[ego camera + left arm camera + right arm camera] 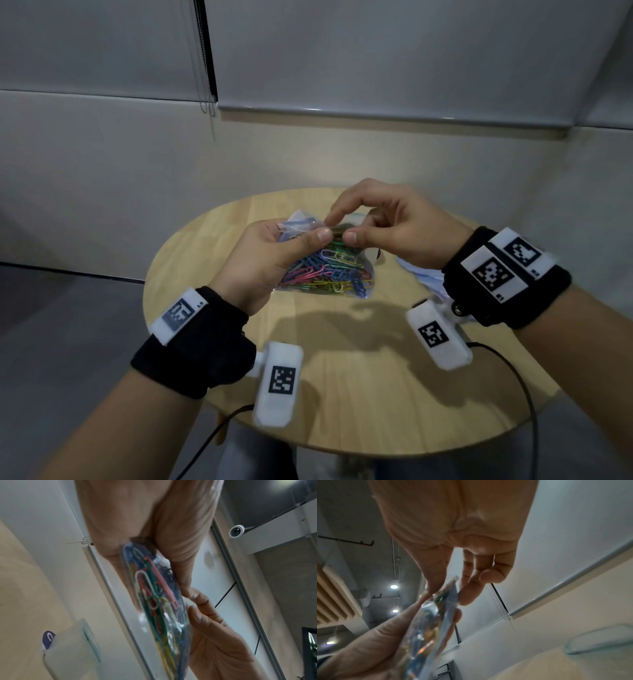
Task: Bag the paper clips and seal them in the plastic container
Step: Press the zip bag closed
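A clear plastic bag full of coloured paper clips hangs above the round wooden table. My left hand grips the bag's upper left part, thumb in front and fingers behind. My right hand pinches the bag's top edge between thumb and index finger, right beside the left thumb. The translucent plastic container stands on the table behind the bag, mostly hidden in the head view; its rim shows in the right wrist view.
A pale blue-white thing lies on the table under my right wrist; what it is I cannot tell. Black cables trail off the table's near edge. A wall and a window blind stand behind the table.
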### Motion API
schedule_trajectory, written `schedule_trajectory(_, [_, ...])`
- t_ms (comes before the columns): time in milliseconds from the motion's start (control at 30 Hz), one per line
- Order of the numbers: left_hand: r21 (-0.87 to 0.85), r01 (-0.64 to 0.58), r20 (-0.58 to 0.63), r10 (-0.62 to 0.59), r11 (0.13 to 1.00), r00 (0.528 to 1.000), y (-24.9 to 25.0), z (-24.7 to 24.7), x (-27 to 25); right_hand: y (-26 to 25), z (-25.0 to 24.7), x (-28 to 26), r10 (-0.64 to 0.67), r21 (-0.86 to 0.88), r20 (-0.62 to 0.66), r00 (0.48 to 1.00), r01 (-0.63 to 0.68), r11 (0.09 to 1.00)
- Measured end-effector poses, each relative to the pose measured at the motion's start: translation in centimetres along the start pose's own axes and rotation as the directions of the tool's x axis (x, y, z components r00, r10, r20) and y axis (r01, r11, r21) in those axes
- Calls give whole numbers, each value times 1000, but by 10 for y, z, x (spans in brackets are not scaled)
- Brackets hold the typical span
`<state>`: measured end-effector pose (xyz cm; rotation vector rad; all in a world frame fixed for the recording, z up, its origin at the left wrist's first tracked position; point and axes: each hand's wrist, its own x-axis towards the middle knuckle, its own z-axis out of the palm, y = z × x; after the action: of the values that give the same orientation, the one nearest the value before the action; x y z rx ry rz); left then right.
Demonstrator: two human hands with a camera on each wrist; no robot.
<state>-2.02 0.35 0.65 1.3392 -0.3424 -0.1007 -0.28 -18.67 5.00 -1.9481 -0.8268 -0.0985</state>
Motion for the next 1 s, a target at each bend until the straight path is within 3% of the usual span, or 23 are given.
schedule_trajectory(167, [5, 32, -50, -31, 999, 998, -4, 0, 0, 10, -2, -3, 10, -289, -49, 999, -24, 957])
schedule_trajectory(267, [29, 30, -80, -28, 999, 996, -3, -1, 2, 6, -4, -4, 13, -165, -151, 988, -38, 986])
schedule_trajectory(333, [69, 20, -85, -14, 997, 996, -2, 0, 3, 1, -5, -2, 42, -112, -147, 988, -59, 992])
schedule_trajectory(467, [168, 19, -74, -7, 986, 997, -3, 2, 3, -8, 1, 3, 27, -86, -109, 994, -37, 996])
schedule_trajectory(600, [231, 11, -61, 3, 973, 998, -2, 5, 0, -9, 1, 19, 45, -138, -252, 967, -81, 987])
schedule_trajectory(700, [225, -3, -36, 11, 974, 999, -2, 7, -1, -15, -1, 30, 205, -173, -97, 974, -219, 960])
schedule_trajectory(800, [211, -23, -39, 32, 977, 999, -2, 9, -2, -22, 2, 37, 255, -233, 71, 964, -232, 944])
schedule_trajectory(900, [114, -27, -77, 36, 993, 996, 0, 8, -1, -25, 1, 39, 213, -256, 51, 976, -193, 947])
schedule_trajectory(1000, [9, -26, -111, 27, 1000, 993, 3, 2, 0, -18, -4, 27, 146, -102, -51, 988, -151, 983])
